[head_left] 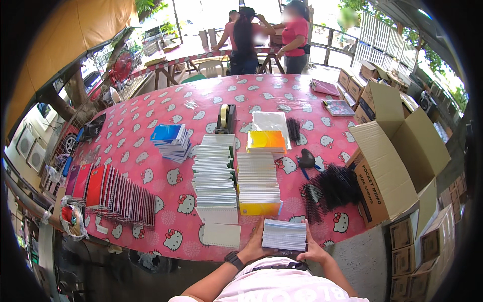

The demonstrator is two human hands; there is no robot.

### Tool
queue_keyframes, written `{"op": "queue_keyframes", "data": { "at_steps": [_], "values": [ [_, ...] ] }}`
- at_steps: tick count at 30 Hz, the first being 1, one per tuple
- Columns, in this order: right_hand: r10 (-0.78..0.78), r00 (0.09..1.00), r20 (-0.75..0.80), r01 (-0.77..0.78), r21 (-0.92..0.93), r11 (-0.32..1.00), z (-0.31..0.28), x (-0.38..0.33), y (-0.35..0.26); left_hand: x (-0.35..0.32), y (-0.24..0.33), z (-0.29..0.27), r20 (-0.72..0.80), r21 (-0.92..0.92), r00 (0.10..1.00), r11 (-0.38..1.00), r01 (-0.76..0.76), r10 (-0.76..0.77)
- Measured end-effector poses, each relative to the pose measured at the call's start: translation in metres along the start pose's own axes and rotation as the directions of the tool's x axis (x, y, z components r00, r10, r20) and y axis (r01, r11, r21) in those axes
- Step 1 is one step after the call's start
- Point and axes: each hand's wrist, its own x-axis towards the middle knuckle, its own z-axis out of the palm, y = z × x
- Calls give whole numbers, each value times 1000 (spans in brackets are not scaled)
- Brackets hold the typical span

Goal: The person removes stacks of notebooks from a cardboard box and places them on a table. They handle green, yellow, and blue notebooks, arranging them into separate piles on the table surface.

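Note:
At the table's near edge, a stack of small white-paged notepads [284, 235] is held between my two hands. My left hand [255, 242] grips its left side, and my right hand [315, 250] presses on its right side. Just beyond lies a long row of notepads with yellow covers [259, 209], with orange-yellow ones on top at its far end. To its left runs another row of white pads [215, 176]. A loose cream card [221, 235] lies on the table left of my left hand.
Black spiral coils [334, 189] and a dark hand tool with blue handles [308, 160] lie at right, beside an open carton [382, 186]. Red spiral notebooks [118, 196], blue notebooks [170, 141] and a tape dispenser [226, 119] occupy the pink table [166, 221]. People stand beyond it.

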Motion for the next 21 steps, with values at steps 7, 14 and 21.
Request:
{"op": "queue_keyframes", "data": {
  "at_steps": [7,14,21],
  "values": [
    [-189,981,-45,133,-553,823,8,15,45,5,-31,0,-48,147,980,972,-186,195],
    [94,987,-131,-84,84,993,12,29,-53,-4,44,-34,-192,-274,981,960,-58,5],
    [-132,990,51,125,109,986,51,95,-98,-36,93,-138,-480,-274,877,954,-120,-27]
  ]
}}
